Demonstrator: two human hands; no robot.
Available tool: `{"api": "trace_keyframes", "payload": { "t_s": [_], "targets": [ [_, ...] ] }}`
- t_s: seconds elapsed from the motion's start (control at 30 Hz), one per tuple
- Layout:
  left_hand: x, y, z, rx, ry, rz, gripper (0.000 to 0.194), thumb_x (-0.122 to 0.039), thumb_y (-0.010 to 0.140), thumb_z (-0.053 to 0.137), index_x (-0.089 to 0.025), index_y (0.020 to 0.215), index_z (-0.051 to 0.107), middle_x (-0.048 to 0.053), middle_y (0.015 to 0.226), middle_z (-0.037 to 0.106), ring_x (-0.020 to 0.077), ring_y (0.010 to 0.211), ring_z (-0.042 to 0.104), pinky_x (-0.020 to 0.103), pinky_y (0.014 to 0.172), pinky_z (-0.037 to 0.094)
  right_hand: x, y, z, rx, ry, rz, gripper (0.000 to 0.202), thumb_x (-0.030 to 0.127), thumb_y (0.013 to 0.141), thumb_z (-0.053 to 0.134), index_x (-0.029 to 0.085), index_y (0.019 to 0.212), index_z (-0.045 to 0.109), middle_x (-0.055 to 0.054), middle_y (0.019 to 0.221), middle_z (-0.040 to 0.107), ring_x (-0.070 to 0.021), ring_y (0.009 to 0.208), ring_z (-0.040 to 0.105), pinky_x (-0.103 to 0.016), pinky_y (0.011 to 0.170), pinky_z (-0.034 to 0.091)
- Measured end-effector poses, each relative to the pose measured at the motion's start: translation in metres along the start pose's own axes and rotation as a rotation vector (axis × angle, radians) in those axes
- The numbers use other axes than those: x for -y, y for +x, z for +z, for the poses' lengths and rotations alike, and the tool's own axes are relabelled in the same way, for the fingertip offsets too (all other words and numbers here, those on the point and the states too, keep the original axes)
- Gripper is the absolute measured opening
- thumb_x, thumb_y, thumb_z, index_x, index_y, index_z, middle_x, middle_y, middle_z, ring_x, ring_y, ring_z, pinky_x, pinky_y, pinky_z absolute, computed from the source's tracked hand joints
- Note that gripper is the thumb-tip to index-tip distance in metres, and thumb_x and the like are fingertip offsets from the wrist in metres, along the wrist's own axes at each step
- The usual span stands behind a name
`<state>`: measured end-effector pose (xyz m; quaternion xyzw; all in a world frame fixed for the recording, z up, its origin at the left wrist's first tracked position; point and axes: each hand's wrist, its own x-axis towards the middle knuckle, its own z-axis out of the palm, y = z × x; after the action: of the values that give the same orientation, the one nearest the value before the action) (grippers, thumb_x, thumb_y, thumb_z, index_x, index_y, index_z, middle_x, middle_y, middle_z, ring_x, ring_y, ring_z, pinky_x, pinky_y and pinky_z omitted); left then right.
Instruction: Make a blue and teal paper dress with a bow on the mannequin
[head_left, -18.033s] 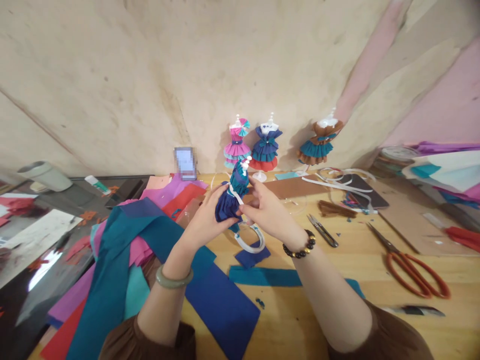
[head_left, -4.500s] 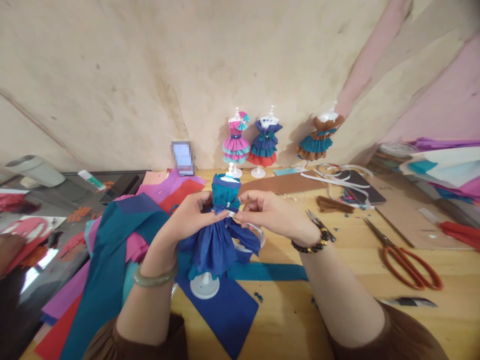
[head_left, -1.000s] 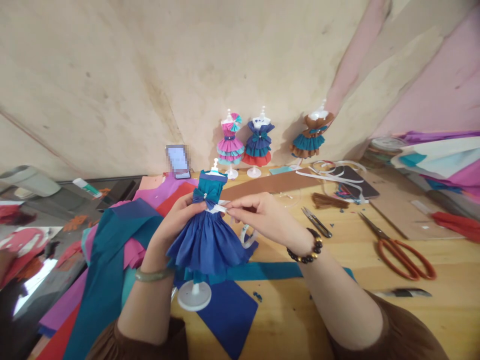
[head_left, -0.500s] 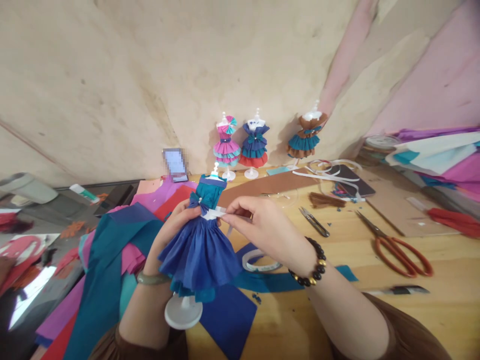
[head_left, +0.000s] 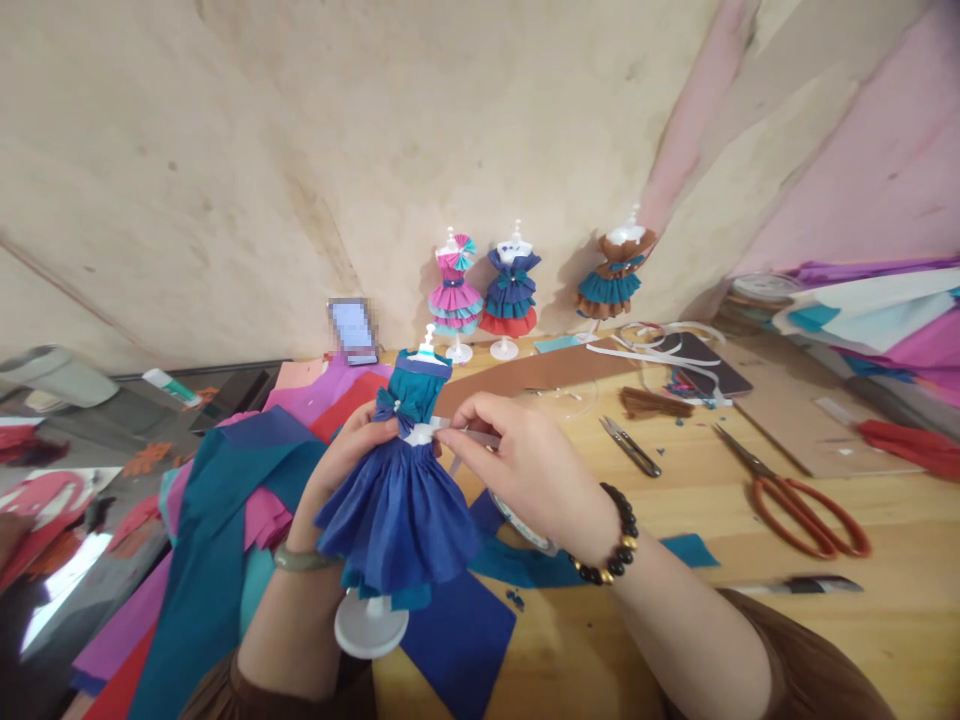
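Observation:
A small dress form on a round white base wears a teal bodice and a gathered blue skirt with teal beneath it. At its waist, my left hand is closed round the form, its thumb by a blue-and-teal bow with a pearl. From the other side my right hand pinches a thin white tape strip against the bare white waist. The strip's loose end shows behind my right fingers. A tape roll lies partly hidden below my right hand.
Three dressed mini forms stand along the wall beside a phone. On the right lie orange-handled scissors, thread snips and a pen-like knife. Coloured paper sheets are heaped at left; a blue piece lies in front.
My right hand has moved slightly left and in toward the waist, bringing the white strip closer round it. It now covers more of the tape roll. My left hand keeps its hold.

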<state>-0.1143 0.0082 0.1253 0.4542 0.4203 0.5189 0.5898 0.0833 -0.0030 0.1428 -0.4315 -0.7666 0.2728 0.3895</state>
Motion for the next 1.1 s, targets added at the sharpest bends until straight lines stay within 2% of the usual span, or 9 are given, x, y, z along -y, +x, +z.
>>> {"api": "trace_keyframes", "payload": {
  "t_s": [0.1,0.23,0.33,0.43,0.53,0.67,0.77,0.87,1.1],
  "targets": [
    [0.000,-0.002,-0.002,-0.051,-0.013,0.040,0.013,-0.024,0.071,0.073,-0.019,0.082,0.069,0.000,0.074,0.073,0.0165,0.063,0.066,0.025,0.061,0.054,0.005,-0.003,-0.002,0.039,0.019,-0.023,0.016,0.030,0.094,0.056,0.021,0.085,0.066,0.000,0.076,0.070,-0.0140,0.070,0.062,-0.025,0.063,0.041],
    [-0.001,-0.002,-0.007,-0.071,-0.014,0.020,0.017,-0.021,0.067,0.075,-0.018,0.083,0.069,0.000,0.075,0.073,0.0157,0.062,0.067,0.024,0.059,0.055,0.004,-0.003,-0.004,0.117,0.133,0.035,0.025,0.029,0.096,0.050,0.021,0.078,0.065,0.001,0.065,0.068,-0.0130,0.061,0.064,-0.025,0.061,0.044],
    [-0.003,-0.002,-0.009,-0.011,-0.041,-0.013,0.021,-0.022,0.065,0.077,-0.019,0.085,0.069,-0.001,0.069,0.072,0.0162,0.056,0.067,0.025,0.056,0.055,-0.002,0.000,-0.005,0.136,0.233,0.132,0.014,0.025,0.093,0.053,0.021,0.099,0.065,0.003,0.058,0.065,-0.0130,0.051,0.063,-0.025,0.055,0.046],
    [-0.004,-0.005,-0.008,0.032,-0.052,-0.014,0.023,-0.025,0.065,0.078,-0.020,0.086,0.069,-0.001,0.066,0.072,0.0180,0.055,0.068,0.028,0.057,0.057,-0.009,0.002,-0.007,0.241,0.348,0.252,0.031,0.026,0.092,0.054,0.022,0.122,0.058,0.003,0.058,0.067,-0.0148,0.044,0.064,-0.025,0.044,0.046],
    [-0.006,-0.009,-0.007,0.053,-0.034,-0.009,0.023,-0.027,0.062,0.081,-0.018,0.079,0.068,0.001,0.067,0.072,0.0201,0.060,0.070,0.029,0.060,0.058,-0.014,0.003,-0.008,0.372,0.420,0.309,0.020,0.032,0.092,0.054,0.022,0.106,0.064,0.001,0.059,0.067,-0.0156,0.043,0.064,-0.023,0.038,0.044],
    [-0.006,-0.009,-0.009,0.049,-0.034,-0.009,0.024,-0.029,0.059,0.084,-0.018,0.072,0.067,0.001,0.068,0.072,0.0206,0.065,0.071,0.029,0.063,0.058,-0.015,0.004,-0.010,0.338,0.396,0.288,0.017,0.031,0.093,0.052,0.021,0.081,0.061,0.001,0.055,0.064,-0.0136,0.043,0.062,-0.021,0.037,0.043],
    [-0.007,-0.006,-0.012,0.079,-0.017,-0.034,0.028,-0.031,0.055,0.086,-0.018,0.071,0.068,0.002,0.067,0.072,0.0226,0.065,0.071,0.030,0.062,0.058,-0.012,0.004,-0.012,0.308,0.346,0.290,0.018,0.031,0.094,0.052,0.021,0.080,0.058,0.001,0.052,0.064,-0.0117,0.039,0.056,-0.019,0.036,0.038],
    [-0.005,-0.004,-0.013,0.065,0.024,-0.004,0.028,-0.031,0.052,0.087,-0.018,0.069,0.069,0.002,0.066,0.072,0.0232,0.065,0.071,0.029,0.058,0.057,-0.010,0.004,-0.011,0.349,0.372,0.339,0.019,0.033,0.096,0.047,0.022,0.082,0.054,0.002,0.049,0.063,-0.0114,0.035,0.053,-0.019,0.034,0.037],
    [0.005,-0.007,-0.005,0.110,-0.045,0.011,0.023,-0.029,0.060,0.079,-0.017,0.076,0.068,0.005,0.075,0.074,0.0271,0.078,0.072,0.032,0.067,0.058,-0.017,0.009,0.000,0.355,0.485,0.376,0.017,0.034,0.098,0.044,0.023,0.087,0.049,0.003,0.047,0.060,-0.0120,0.034,0.053,-0.018,0.031,0.038]
  ]
}}
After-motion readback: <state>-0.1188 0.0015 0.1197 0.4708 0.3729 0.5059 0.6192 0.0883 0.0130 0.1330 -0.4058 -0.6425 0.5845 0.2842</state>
